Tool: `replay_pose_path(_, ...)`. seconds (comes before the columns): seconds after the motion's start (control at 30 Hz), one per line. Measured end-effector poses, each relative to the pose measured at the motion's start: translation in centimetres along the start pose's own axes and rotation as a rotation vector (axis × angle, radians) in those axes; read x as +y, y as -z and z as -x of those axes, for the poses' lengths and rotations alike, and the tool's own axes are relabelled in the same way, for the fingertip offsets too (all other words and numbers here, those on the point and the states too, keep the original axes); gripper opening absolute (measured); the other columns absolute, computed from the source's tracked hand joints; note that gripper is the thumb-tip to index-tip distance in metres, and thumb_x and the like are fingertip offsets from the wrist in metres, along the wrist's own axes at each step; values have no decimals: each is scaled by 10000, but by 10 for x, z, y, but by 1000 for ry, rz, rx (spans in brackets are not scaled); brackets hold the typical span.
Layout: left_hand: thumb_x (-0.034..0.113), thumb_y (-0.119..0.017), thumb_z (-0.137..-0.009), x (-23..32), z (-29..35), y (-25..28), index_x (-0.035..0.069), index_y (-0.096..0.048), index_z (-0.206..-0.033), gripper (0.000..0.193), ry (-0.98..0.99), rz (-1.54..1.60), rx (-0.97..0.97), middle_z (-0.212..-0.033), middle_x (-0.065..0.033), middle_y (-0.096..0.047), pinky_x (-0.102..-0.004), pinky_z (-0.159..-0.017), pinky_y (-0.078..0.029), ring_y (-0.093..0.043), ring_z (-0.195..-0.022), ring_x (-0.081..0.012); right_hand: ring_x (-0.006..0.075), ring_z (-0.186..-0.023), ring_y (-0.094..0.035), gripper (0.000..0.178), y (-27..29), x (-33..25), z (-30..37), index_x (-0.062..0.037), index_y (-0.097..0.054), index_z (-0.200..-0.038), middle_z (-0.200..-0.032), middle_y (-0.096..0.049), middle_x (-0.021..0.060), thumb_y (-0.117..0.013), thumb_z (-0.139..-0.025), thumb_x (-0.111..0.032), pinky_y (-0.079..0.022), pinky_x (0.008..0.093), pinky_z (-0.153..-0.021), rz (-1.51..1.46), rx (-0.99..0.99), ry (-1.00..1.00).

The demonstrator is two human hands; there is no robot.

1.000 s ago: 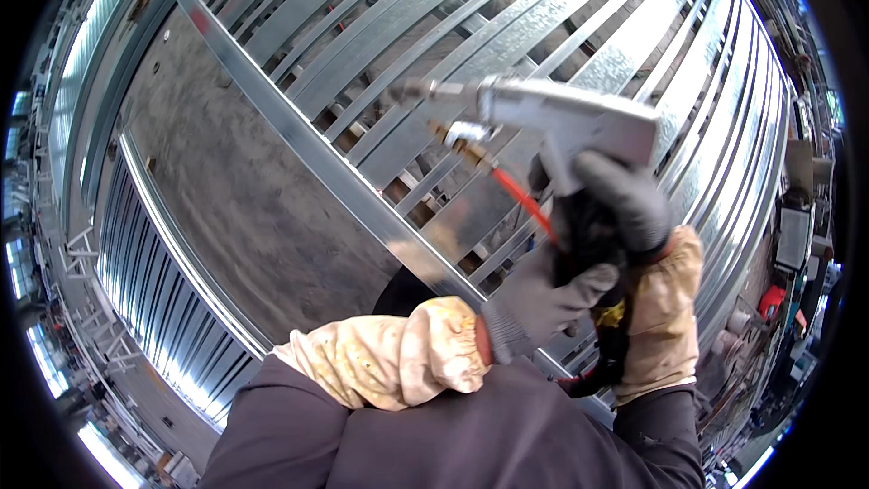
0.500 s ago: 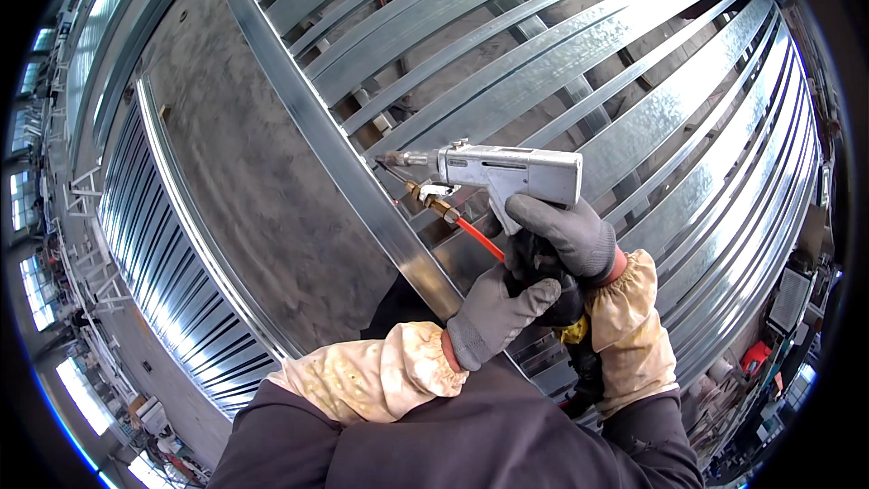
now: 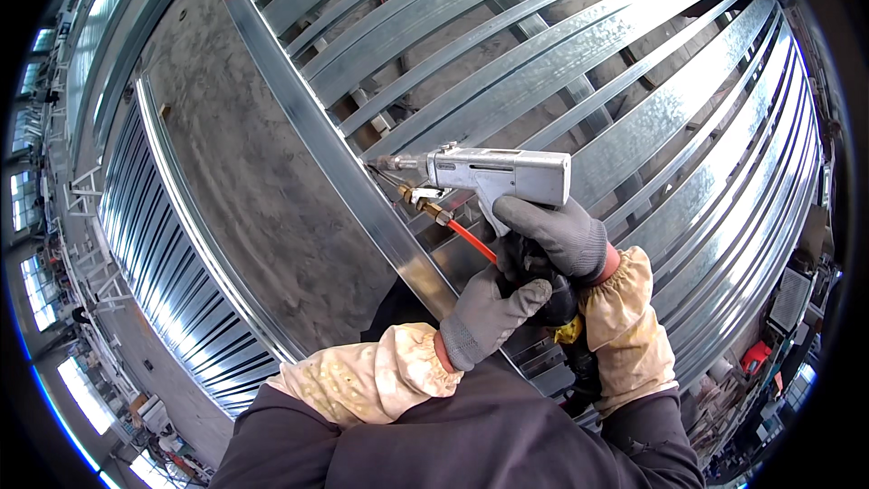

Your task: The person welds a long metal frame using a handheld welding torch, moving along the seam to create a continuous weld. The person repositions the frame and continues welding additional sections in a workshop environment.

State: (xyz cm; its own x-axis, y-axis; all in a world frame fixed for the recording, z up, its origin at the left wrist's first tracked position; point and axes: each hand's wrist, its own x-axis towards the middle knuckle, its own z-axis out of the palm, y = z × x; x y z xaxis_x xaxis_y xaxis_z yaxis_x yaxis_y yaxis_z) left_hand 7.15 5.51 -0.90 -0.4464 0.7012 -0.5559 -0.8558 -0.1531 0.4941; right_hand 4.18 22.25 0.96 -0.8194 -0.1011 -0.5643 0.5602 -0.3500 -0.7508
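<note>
A silver pistol-shaped welding gun lies across the view, its nozzle pointing left. The nozzle tip is at the joint between the long metal side rail and a crosswise slat. My right hand, in a grey glove, is closed around the gun's grip. Just below, my grey-gloved left hand curls around the thick black cable under the grip; some of its fingers are hidden. A red tube runs from a brass fitting under the nozzle toward my hands.
Shiny metal slats fan out to the right over lower crossbars. To the left lies grey concrete floor, with another slatted metal panel beyond. Tools and a red object lie at the far right.
The welding gun and both my hands have shifted slightly left. My hold on the gun and the cable is unchanged.
</note>
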Motion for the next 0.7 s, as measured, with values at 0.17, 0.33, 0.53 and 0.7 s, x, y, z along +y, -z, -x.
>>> replay_pose_path(0.17, -1, -581, -926, -6, -1, 6, -78, -511, -1114, 215, 29, 171, -63, -986, -85, -602, -228, -829, -519, -604, -901, -118, 84, -860, -551, 374, -2, -4, 1, 11, -595, -1217, -986, -632, 12, -634, -936, -234, -472, 258, -750, -36, -6, -18)
replay_pose_path(0.33, 45, -610, -933, -7, 0, 3, -73, -533, -1121, 235, -17, 203, -38, -986, -82, -624, -226, -806, -506, -606, -904, -111, 80, -850, -551, 371, 1, -1, -1, 7, -598, -1210, -977, -633, 8, -639, -933, -236, -473, 253, -735, 17, -11, -41)
replay_pose_path(0.53, -24, -520, -924, 0, -3, -1, -54, -463, -1173, 257, 38, -78, 10, -939, -59, -487, -240, -721, -472, -504, -806, -121, 69, -825, -548, 359, -3, 2, -3, 0, -609, -1194, -956, -631, -1, -639, -930, -241, -469, 243, -702, -9, 12, 83)
replay_pose_path(0.7, -4, -519, -934, 2, -2, -2, -40, -477, -1127, 201, 71, -84, 7, -902, -43, -491, -222, -686, -448, -491, -786, -104, 78, -847, -550, 372, 1, 7, -3, 6, -601, -1211, -976, -635, 7, -637, -928, -231, -471, 249, -724, -15, -4, 44)
